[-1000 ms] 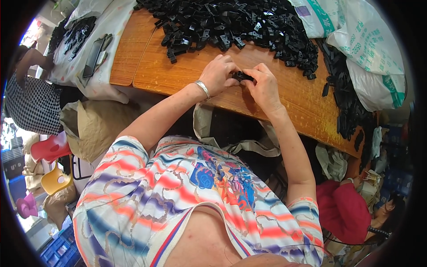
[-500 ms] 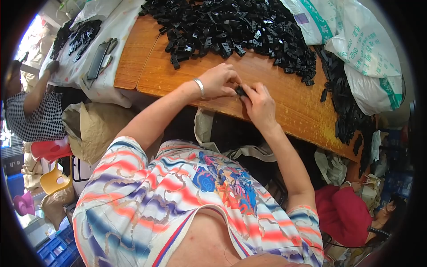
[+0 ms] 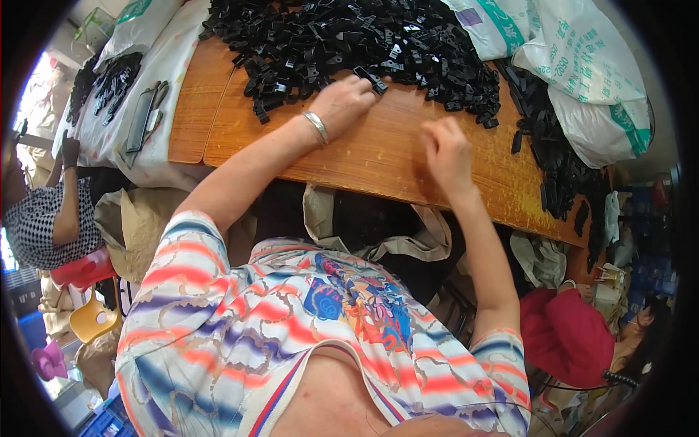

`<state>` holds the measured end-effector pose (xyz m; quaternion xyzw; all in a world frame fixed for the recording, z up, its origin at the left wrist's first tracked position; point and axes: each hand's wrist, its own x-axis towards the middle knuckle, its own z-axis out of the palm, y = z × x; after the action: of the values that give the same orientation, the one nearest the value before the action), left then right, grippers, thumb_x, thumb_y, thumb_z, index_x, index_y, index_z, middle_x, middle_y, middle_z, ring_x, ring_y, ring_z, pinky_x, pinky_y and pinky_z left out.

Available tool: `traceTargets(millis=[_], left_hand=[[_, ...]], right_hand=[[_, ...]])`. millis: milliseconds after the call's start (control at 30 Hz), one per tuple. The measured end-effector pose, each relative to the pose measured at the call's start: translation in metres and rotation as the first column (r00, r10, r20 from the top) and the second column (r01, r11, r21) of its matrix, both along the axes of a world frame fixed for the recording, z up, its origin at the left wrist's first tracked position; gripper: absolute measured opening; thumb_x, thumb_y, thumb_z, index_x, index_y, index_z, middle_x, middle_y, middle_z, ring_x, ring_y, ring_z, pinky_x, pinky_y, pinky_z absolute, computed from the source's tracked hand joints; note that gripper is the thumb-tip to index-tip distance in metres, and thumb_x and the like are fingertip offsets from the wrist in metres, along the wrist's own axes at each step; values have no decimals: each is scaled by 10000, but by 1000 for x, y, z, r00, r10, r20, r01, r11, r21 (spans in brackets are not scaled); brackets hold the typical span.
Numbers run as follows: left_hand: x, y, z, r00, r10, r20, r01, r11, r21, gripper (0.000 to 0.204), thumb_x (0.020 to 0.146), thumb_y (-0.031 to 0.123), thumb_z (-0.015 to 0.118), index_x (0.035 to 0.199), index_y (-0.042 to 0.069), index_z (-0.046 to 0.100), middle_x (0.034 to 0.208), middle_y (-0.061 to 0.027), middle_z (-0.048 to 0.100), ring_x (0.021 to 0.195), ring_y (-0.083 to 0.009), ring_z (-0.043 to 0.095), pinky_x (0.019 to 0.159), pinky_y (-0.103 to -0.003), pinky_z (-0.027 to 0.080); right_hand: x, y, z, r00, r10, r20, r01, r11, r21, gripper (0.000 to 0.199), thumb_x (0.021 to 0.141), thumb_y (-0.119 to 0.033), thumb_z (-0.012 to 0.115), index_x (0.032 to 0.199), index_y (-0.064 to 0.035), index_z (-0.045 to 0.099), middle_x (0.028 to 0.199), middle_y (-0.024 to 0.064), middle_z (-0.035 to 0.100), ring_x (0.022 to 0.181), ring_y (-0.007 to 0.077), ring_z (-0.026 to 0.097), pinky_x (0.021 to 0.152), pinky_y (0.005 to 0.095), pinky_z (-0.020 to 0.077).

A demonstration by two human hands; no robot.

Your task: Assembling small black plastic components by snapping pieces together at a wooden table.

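Two hands, together over one small black part at mid-table half a second ago, are now apart. The left hand (image 3: 348, 102) has moved to the upper centre of the frame, to the near edge of the heap (image 3: 349, 40) of black plastic parts; its fingertips pinch a single black piece (image 3: 370, 79) lying at the heap's rim. The right hand (image 3: 445, 151) has drawn back toward centre right over bare table (image 3: 364, 156), fingers curled shut; whether it holds anything cannot be told. Judgement: the joint handling of the earlier part has ended and a fresh piece is being taken from the heap. A seated person (image 3: 44, 218) remains at far left, beside a white sack (image 3: 109, 95) carrying more black parts.
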<state>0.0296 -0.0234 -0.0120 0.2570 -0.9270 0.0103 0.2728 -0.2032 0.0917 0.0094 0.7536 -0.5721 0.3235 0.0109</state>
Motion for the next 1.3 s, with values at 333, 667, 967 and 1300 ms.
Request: traceTargets(millis=[333,667,967,1300], left_hand=[[-48,57,7,951,150,-270,-15,895,445,238,826,-12,584,1049,57,631,978,-134,597,936,-340,609,788,-415,528],[-39,52,3,870,323,-373,33,715,698,254,788,-77,568,994,42,657,878,-94,665,853,-262,630,773,-368,521],[-11,39,9,982,136,-132,-99,962,256,331,801,-79,566,1079,68,668,1132,-81,608,1084,-319,534,961,-374,472],[0,39,-11,959,205,-196,-85,867,491,242,760,78,751,983,44,661,935,-92,602,916,-267,605,820,-362,509]], right_hand=[[-14,-94,-7,882,-321,-346,396,901,175,308,834,-267,727,1052,-82,613,1026,191,625,884,394,669,763,441,561],[-5,-34,-15,844,-181,504,-77,891,448,169,841,-49,660,1001,-7,695,818,97,684,700,141,670,649,295,552],[0,-12,-14,803,-294,518,18,881,473,210,904,-53,647,1100,18,668,970,79,643,767,142,662,647,264,555],[29,-3,5,972,-97,216,44,970,238,249,740,-16,761,976,-17,683,945,134,629,781,306,657,701,382,526]])
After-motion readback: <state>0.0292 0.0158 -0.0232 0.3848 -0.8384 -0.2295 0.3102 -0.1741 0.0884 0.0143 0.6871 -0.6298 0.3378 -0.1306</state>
